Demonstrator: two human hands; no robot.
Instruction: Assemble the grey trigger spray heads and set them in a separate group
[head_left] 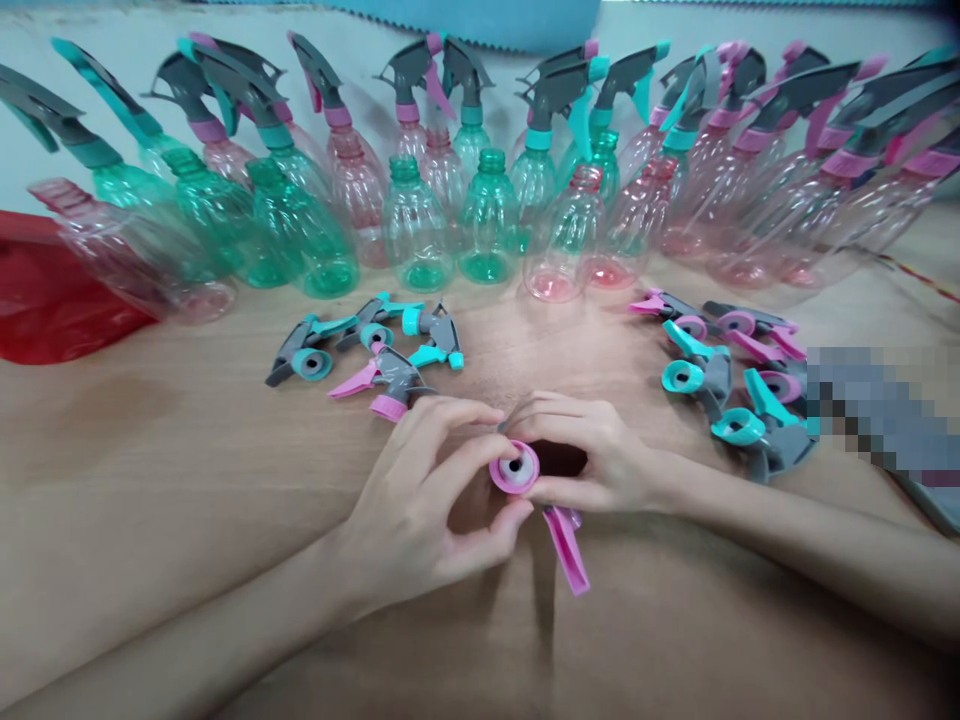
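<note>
Both hands meet over the middle of the wooden table (150, 480). My right hand (600, 455) is closed around a grey spray-trigger head whose pink screw collar (514, 468) faces me and whose pink lever (566, 545) hangs down. My left hand (427, 490) pinches the pink collar between thumb and fingers. The grey body of the head is mostly hidden inside my right hand.
Loose trigger heads lie in two groups, teal and pink ones (375, 345) ahead left and more (731, 375) at right. Rows of green bottles (420, 220) and pink bottles (555, 250), several capped with triggers, line the back. A red bag (52, 300) lies far left.
</note>
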